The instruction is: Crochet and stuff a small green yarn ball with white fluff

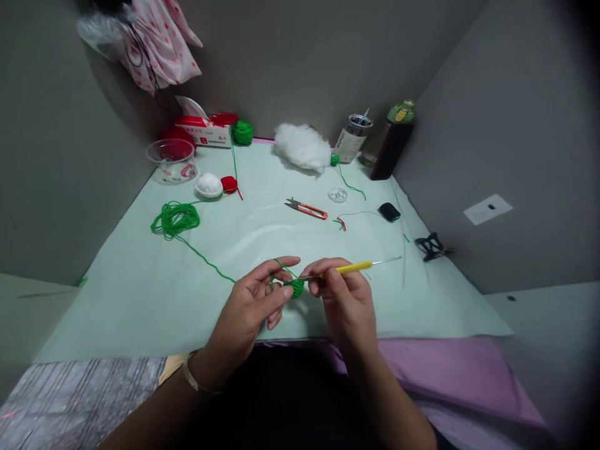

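Observation:
My left hand (pixel 255 297) pinches a small green crochet piece (pixel 296 288) between thumb and fingers. Green yarn (pixel 206 261) runs over its raised index finger and back to a loose coil (pixel 175 219) at the left. In my right hand (pixel 344 290) is a crochet hook (pixel 354 268) with a yellow handle, held like a pencil. The hook's left end meets the green piece; its other metal end points out to the right. Whether a loop sits on the hook is too small to tell.
Orange thread snips (pixel 307 209) lie beyond my hands, near yarn scraps (pixel 340 224) and a small round lid (pixel 337 195). White stuffing (pixel 302 147), a tissue box (pixel 206 132), a plastic tub (pixel 172 161), a pen holder (pixel 354 140) and a bottle (pixel 382 137) stand along the back. A black clip (pixel 432 247) lies right.

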`<state>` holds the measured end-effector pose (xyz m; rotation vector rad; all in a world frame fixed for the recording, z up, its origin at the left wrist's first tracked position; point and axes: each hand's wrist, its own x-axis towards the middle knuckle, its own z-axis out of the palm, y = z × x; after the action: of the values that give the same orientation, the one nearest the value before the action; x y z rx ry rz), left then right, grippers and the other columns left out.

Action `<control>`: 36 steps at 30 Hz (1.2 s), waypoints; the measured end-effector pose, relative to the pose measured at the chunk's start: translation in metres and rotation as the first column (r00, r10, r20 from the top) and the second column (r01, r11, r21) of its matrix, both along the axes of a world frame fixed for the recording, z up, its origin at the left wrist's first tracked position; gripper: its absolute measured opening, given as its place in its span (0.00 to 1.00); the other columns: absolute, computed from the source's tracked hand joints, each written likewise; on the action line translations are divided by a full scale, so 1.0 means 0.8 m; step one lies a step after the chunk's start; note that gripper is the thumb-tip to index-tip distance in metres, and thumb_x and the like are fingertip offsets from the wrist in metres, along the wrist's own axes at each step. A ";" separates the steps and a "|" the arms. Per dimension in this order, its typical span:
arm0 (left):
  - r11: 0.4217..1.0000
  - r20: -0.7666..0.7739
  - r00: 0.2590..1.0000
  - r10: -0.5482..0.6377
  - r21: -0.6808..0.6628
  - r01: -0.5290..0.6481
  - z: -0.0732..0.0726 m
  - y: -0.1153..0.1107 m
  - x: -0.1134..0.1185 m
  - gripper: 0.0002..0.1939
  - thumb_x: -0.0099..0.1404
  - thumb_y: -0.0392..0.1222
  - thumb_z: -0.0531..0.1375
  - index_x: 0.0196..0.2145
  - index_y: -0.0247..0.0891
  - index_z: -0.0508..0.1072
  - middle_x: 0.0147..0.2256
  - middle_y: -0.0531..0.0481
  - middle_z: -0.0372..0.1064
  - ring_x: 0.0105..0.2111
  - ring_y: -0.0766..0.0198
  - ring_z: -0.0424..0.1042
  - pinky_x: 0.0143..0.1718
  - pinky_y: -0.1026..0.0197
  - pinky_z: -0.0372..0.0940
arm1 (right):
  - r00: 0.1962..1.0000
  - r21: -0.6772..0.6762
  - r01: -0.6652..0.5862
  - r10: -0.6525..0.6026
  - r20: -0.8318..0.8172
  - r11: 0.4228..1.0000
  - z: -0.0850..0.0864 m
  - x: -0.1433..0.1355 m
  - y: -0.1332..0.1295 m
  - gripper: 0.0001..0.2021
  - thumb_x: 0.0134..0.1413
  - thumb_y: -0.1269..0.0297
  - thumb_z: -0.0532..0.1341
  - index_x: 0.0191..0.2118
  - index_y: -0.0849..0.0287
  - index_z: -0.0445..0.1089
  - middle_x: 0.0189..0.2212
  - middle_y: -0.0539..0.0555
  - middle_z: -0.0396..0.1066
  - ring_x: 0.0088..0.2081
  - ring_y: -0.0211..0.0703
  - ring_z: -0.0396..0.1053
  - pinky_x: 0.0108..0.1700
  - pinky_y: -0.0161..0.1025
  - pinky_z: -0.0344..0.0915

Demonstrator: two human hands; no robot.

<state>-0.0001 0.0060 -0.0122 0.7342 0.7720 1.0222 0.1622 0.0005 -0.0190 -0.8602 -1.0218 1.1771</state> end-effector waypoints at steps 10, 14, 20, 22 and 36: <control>0.996 -0.093 0.995 0.045 0.082 -0.038 -0.001 -0.001 -0.005 0.17 0.63 0.40 0.71 0.50 0.45 0.82 0.34 0.55 0.66 0.19 0.80 0.57 0.17 0.72 0.53 | 0.979 0.123 0.002 -0.027 0.204 0.992 0.008 0.003 -0.010 0.11 0.73 0.63 0.58 0.41 0.53 0.78 0.37 0.51 0.79 0.33 0.37 0.73 0.38 0.39 0.69; 0.990 -0.158 0.984 0.081 0.127 -0.061 0.001 0.000 -0.006 0.17 0.63 0.39 0.70 0.50 0.45 0.82 0.33 0.55 0.66 0.19 0.79 0.57 0.18 0.71 0.52 | 0.977 0.166 0.020 -0.055 0.205 0.986 0.006 0.001 -0.012 0.11 0.73 0.63 0.57 0.43 0.54 0.77 0.38 0.51 0.79 0.33 0.37 0.74 0.38 0.39 0.71; 0.984 -0.217 0.968 0.126 0.154 -0.093 0.003 -0.001 -0.005 0.15 0.63 0.38 0.71 0.48 0.43 0.83 0.31 0.55 0.67 0.18 0.77 0.57 0.18 0.68 0.52 | 0.947 0.276 0.009 -0.097 0.306 0.961 0.004 -0.001 -0.012 0.11 0.73 0.69 0.56 0.46 0.54 0.77 0.40 0.53 0.78 0.35 0.39 0.74 0.38 0.41 0.72; 0.977 -0.221 0.962 0.161 0.176 -0.123 0.002 -0.003 -0.004 0.16 0.62 0.38 0.71 0.48 0.43 0.82 0.31 0.54 0.68 0.18 0.77 0.58 0.18 0.67 0.52 | 0.934 0.348 -0.005 -0.120 0.336 0.937 0.002 -0.003 -0.014 0.12 0.72 0.70 0.55 0.48 0.53 0.76 0.41 0.53 0.78 0.36 0.40 0.74 0.39 0.42 0.72; 0.976 -0.237 0.955 0.177 0.170 -0.139 0.001 -0.006 -0.006 0.16 0.62 0.38 0.72 0.48 0.42 0.82 0.32 0.54 0.70 0.20 0.76 0.56 0.19 0.68 0.54 | 0.889 0.405 -0.002 -0.184 0.419 0.914 0.003 -0.004 -0.013 0.13 0.72 0.72 0.54 0.49 0.53 0.75 0.39 0.54 0.78 0.36 0.42 0.75 0.37 0.44 0.74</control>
<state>-0.0051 0.0012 -0.0112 0.9575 0.9926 1.1556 0.1591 -0.0102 -0.0167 -0.8591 -1.5211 0.6550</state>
